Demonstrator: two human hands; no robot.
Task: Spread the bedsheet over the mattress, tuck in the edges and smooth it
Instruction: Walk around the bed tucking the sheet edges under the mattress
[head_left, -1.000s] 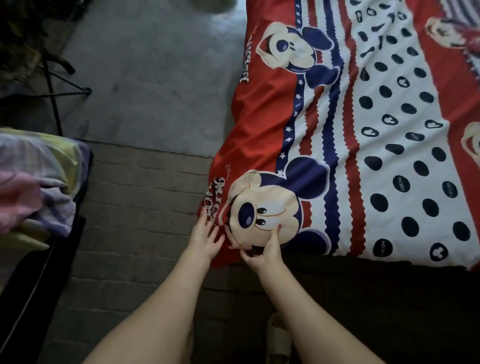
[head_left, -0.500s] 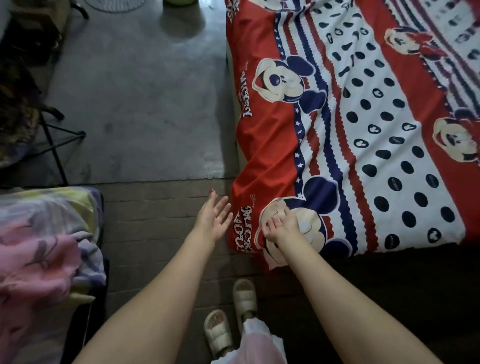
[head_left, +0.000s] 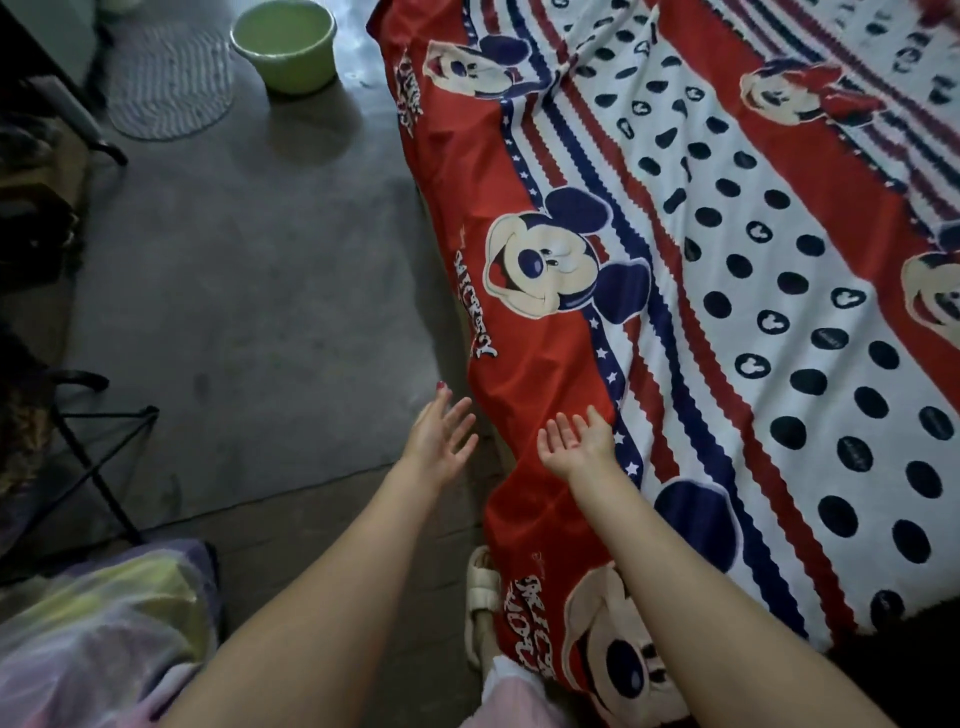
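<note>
Two bare hands reach out at the lower centre of the frame as we stand at the side of the bed. Our left hand (head_left: 439, 441) hangs over the grey floor (head_left: 249, 291) just beside the cloth's hanging edge, its fingers (head_left: 457, 421) straight and spread, grasping nothing. Our right hand (head_left: 576, 441) is turned palm up over the red border of the bedsheet (head_left: 779, 260), fingers released and empty as well; whether it touches the cloth we cannot tell.

The bedsheet, printed with cartoon mice, stripes and dark dots, fills the right of the frame and already covers the mattress, which is hidden beneath it. Its red side edge drapes down toward the floor from upper centre to lower centre, loose and untucked, and wrinkles show near the top. We judge that both hands are held out along this edge to take it up for the tucking, the spreading being largely done and the smoothing left to do.

At the upper left of the frame a pale green basin (head_left: 284, 44) stands on the floor beside a round mat (head_left: 169, 83); what it holds, if anything, we cannot tell. A heap of pastel bedding (head_left: 93, 639) lies at the lower left, and a pale sandal (head_left: 480, 603) shows near the sheet's edge at bottom centre.
</note>
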